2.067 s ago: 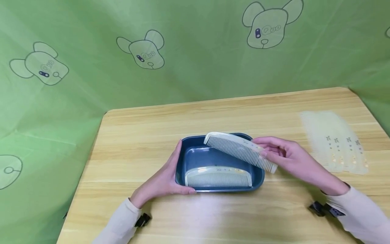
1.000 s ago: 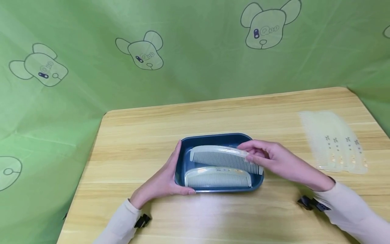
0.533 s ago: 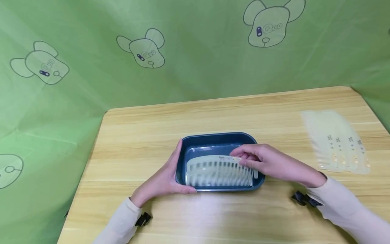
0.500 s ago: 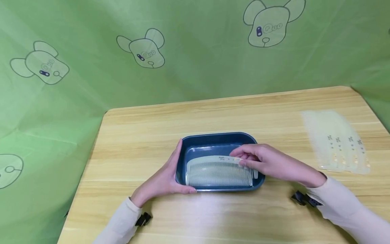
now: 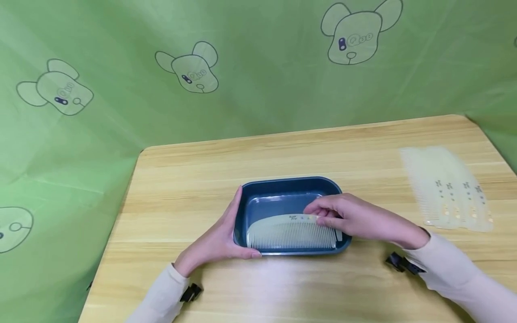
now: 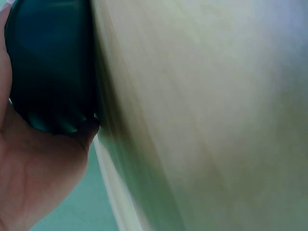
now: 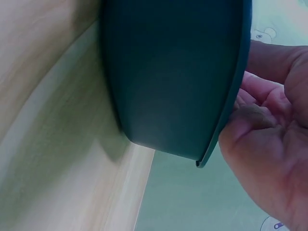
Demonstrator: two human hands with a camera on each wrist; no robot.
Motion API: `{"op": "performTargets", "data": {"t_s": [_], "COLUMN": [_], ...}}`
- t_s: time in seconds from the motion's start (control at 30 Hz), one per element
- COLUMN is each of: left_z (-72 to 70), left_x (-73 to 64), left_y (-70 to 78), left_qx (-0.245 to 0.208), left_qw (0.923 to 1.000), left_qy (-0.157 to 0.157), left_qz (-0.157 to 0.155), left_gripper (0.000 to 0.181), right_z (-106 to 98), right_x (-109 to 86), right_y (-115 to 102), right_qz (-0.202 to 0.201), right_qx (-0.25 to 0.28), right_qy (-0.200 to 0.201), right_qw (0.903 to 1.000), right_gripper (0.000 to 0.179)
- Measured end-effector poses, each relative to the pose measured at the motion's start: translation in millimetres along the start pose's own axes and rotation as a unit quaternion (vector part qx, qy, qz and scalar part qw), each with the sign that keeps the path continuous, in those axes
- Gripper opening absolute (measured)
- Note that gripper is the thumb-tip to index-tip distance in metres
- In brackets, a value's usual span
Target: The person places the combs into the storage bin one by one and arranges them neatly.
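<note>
In the head view, a dark blue plastic box [image 5: 278, 205] stands on the wooden table. My left hand [image 5: 216, 237] grips its left end, thumb along the front rim and fingers on the far side; the left wrist view shows the palm against the box wall [image 6: 53, 62]. My right hand [image 5: 351, 217] reaches over the right end and pinches a pale translucent comb [image 5: 282, 226] near its right end between thumb and index finger. This comb lies inside the box along the front wall, teeth toward me. Another comb beneath is almost entirely hidden by it.
Several similar pale combs [image 5: 444, 188] lie overlapped in a fan on the right part of the wooden table [image 5: 194, 179]. A green cloth [image 5: 258, 89] printed with cartoon heads hangs behind the table's far edge.
My right hand has brought the comb from above the box's right rim down and toward me, onto the comb at the front wall. My left hand has stayed on the box.
</note>
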State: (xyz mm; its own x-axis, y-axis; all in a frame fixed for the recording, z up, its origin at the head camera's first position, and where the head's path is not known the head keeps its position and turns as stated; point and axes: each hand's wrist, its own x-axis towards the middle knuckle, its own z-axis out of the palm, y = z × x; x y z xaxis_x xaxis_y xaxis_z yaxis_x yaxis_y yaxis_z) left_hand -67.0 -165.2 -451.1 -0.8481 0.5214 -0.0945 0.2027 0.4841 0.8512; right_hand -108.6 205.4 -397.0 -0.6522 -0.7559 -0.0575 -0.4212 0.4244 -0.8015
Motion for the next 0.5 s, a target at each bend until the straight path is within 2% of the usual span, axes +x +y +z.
{"op": "performTargets", "data": {"t_s": [0.5], "left_z": [0.1], "left_x": [-0.4], "left_y": [0.3], "left_qx": [0.007], "left_qw": [1.0000], "left_qy": [0.002], "left_qz": [0.003], "left_gripper": [0.154], "right_z": [9.9], "right_x": [-1.0], "right_y": [1.4], "right_qz": [-0.058], "right_qx": [-0.082], "right_qy": [0.037], "right_qw": [0.9942], "right_gripper": [0.018]}}
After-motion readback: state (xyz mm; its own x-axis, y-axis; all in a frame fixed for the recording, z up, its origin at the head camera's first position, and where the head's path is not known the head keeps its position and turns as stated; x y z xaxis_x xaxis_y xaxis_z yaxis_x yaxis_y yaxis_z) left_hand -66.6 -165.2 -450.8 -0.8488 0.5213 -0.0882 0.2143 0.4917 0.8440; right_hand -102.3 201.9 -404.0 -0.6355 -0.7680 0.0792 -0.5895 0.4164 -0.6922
